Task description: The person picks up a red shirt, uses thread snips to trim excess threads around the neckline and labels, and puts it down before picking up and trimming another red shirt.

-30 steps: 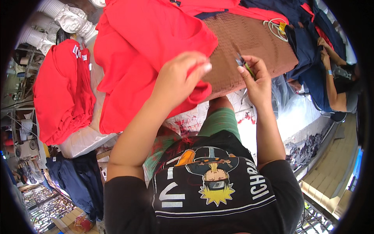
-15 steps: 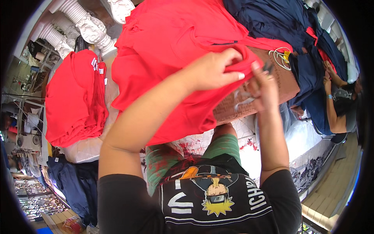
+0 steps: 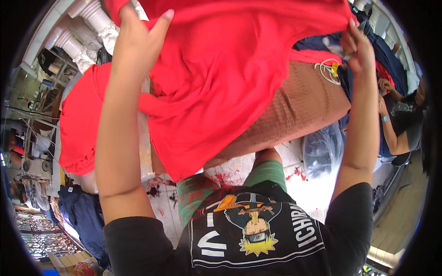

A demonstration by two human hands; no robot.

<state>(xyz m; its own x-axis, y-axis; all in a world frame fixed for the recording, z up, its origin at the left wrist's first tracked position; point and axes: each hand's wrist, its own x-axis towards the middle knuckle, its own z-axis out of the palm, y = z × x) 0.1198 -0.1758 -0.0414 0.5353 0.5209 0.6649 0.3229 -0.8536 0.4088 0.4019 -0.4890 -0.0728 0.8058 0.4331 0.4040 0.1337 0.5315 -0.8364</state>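
A red garment (image 3: 216,69) hangs spread between my two hands, its lower part draped over the brown cloth-covered table (image 3: 304,101). At the upper left my left hand (image 3: 136,43) grips it, thumb stretched out and the fingers partly hidden by fabric. My right hand (image 3: 360,50) pinches the garment's edge at the upper right. Something small, grey and dark also shows at the right hand, too blurred to name. Below that hand, a white cord (image 3: 328,77) with a yellow piece lies at the table's right end.
A folded red garment pile (image 3: 80,124) lies on the left. Navy garments (image 3: 391,64) are heaped at the far right, near another person's hand (image 3: 383,106). A clear plastic bag (image 3: 324,149) sits on the floor. White ornate columns (image 3: 69,48) stand at the upper left.
My hands were close together at the garment's edge. They have moved wide apart and away from me, lifting and spreading the red garment. More of the brown table shows.
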